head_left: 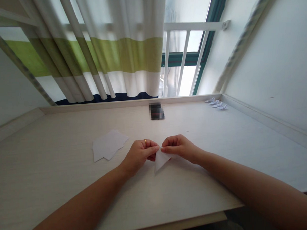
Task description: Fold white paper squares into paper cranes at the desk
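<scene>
A small piece of folded white paper (162, 160), roughly triangular with a point hanging toward me, is pinched between both hands above the table. My left hand (140, 154), with a gold ring on one finger, is closed on the paper's upper left edge. Close beside it, my right hand (181, 148) grips the upper right edge between thumb and fingers. The fingertips of the two hands nearly meet at the top of the paper. Parts of the paper behind the fingers are hidden.
Several loose white paper sheets (106, 145) lie overlapped left of my hands. A dark, blurred-out object (156, 111) sits near the back ledge. Several small folded paper figures (217, 103) stand in the far right corner. The pale table (57, 178) meets walls at both sides.
</scene>
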Demonstrator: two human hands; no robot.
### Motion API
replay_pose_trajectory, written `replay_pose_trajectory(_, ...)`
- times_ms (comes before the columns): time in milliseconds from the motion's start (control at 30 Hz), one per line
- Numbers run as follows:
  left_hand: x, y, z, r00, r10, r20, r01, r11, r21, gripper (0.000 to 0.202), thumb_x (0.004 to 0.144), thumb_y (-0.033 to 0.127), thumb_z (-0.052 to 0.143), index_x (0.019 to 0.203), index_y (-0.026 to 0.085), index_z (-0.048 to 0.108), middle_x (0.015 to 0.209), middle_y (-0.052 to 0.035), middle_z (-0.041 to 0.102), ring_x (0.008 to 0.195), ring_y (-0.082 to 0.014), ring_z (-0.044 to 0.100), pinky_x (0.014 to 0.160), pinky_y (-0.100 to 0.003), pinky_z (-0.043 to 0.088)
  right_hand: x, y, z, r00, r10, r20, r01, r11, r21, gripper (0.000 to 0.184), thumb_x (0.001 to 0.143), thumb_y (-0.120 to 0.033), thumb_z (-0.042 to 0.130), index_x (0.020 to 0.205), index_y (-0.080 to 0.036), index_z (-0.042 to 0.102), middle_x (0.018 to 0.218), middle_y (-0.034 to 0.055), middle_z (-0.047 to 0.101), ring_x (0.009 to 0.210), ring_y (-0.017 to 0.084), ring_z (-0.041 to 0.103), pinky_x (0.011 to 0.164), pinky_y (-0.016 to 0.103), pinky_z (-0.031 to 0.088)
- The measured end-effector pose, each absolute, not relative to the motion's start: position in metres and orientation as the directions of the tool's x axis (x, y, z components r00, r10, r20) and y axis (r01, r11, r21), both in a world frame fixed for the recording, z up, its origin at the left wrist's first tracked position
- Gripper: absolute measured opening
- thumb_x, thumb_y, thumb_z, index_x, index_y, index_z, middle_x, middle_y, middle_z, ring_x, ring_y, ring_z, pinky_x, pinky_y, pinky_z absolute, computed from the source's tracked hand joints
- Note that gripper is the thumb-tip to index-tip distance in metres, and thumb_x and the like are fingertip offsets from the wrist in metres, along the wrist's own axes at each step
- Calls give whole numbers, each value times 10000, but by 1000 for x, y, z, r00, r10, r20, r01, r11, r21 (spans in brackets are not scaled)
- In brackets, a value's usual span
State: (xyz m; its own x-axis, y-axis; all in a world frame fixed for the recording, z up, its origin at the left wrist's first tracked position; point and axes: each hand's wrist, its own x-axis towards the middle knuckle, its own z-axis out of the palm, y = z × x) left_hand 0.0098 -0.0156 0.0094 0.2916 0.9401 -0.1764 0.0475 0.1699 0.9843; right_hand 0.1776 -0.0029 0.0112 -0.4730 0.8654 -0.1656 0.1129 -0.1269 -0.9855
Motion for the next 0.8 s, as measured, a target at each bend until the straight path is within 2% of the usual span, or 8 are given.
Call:
replay_pose_trajectory(133,10,-16,8,263,957,-123,109,97,989,194,644,295,627,693,107,620,615,-23,637,561,-108,565,575,-245,473,177,-2,11,-447,876,-183,116,-146,-982,204,593,-302,680,623,-123,588,539,-32,553,487,62,488,500,204,379)
replay_pose_trajectory(267,10,-14,6,291,947,-137,49,128,991,211,614,274,662,743,112,620,654,-19,648,597,-109,581,594,-238,478,178,-2,12,-444,880,-170,111,-134,-985,202,600,-307,672,628,-122,597,546,-26,560,498,66,493,511,209,384)
replay_pose_trajectory(633,11,-14,7,253,954,-163,44,157,987,182,607,272,662,670,108,616,555,4,607,510,-83,533,525,-211,436,177,-2,8,-454,873,-178,157,-119,-980,237,618,-354,657,639,-120,620,561,-13,571,507,72,501,504,207,396)
replay_pose_trajectory(800,11,-15,6,249,960,-129,2,132,991,156,621,262,646,647,113,609,545,10,597,513,-79,522,533,-206,422,176,-5,13,-454,879,-147,108,-110,-988,203,620,-320,656,638,-120,624,555,-17,571,499,69,497,503,208,413)
